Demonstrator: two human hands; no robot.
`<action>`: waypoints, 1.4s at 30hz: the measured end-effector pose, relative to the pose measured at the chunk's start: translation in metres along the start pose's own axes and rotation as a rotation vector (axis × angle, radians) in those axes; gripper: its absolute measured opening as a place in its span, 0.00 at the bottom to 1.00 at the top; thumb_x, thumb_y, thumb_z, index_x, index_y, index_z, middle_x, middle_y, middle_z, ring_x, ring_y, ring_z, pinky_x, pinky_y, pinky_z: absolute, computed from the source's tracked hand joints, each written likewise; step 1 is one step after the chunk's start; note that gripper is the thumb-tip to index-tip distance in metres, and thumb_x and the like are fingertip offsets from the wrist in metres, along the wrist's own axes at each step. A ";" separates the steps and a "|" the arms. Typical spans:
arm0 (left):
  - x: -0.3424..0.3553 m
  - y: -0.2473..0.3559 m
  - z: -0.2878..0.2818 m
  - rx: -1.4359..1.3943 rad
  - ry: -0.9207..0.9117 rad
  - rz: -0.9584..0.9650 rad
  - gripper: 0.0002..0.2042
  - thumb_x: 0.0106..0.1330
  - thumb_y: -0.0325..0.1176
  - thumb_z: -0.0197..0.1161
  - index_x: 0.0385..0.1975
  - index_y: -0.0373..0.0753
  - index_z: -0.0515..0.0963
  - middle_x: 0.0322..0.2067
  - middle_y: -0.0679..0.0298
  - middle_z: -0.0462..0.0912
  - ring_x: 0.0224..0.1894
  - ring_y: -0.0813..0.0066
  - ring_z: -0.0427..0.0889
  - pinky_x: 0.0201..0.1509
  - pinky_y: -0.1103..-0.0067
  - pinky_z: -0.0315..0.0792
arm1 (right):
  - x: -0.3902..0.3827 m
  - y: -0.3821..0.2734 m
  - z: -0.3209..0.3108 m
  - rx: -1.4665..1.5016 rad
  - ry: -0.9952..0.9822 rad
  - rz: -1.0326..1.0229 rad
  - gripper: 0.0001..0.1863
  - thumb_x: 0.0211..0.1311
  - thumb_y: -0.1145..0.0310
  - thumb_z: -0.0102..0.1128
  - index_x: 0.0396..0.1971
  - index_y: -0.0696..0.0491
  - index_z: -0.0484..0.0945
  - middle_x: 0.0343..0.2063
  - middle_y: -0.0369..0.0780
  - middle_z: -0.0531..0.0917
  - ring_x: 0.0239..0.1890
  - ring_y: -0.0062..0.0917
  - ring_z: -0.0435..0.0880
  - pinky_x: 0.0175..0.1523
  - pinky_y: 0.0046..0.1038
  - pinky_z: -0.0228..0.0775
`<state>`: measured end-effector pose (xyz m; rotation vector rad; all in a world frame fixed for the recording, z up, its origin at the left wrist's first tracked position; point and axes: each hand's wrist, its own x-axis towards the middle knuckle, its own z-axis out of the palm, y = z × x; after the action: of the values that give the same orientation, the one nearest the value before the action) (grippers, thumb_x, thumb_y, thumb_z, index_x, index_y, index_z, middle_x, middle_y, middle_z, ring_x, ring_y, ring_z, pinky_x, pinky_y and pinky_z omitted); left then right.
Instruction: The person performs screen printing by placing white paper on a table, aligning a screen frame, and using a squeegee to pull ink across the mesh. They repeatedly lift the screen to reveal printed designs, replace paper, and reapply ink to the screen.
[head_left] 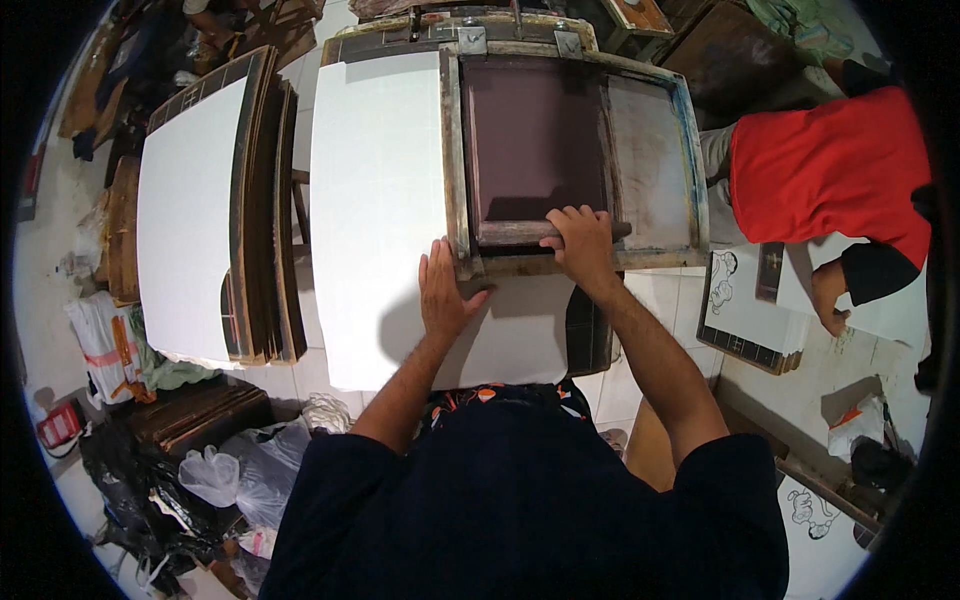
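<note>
A screen-printing frame (452,150) of worn wood lies over a large white sheet (375,190) on the board in front of me. Its mesh (535,130) is dark purplish-brown in the middle and pale toward the right. My right hand (584,245) wraps round the wooden handle of a squeegee (508,233), which lies crosswise near the frame's close edge. Beside the frame's near left corner my left hand (446,300) rests on the sheet, fingers stretched and thumb apart. Whether its fingertips touch the wood I cannot tell.
Metal hinges (472,40) hold the frame's far edge. To the left stands a stack of boards (262,220) topped with white sheet. At right a person in a red shirt (825,165) reaches over printed sheets (745,300). Plastic bags (245,475) lie at lower left.
</note>
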<state>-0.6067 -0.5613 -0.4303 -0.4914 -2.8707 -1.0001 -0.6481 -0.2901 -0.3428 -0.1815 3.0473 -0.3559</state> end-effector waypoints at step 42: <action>-0.004 0.002 0.007 0.126 0.002 0.009 0.57 0.50 0.46 0.81 0.75 0.26 0.53 0.71 0.43 0.64 0.78 0.48 0.59 0.81 0.53 0.50 | -0.001 -0.003 0.022 -0.062 0.189 0.050 0.24 0.44 0.74 0.73 0.45 0.45 0.79 0.41 0.34 0.78 0.49 0.34 0.77 0.58 0.42 0.64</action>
<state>-0.6015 -0.5562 -0.4356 -0.4928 -2.9031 -0.8117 -0.6455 -0.2978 -0.3638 -0.0782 3.2445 -0.2908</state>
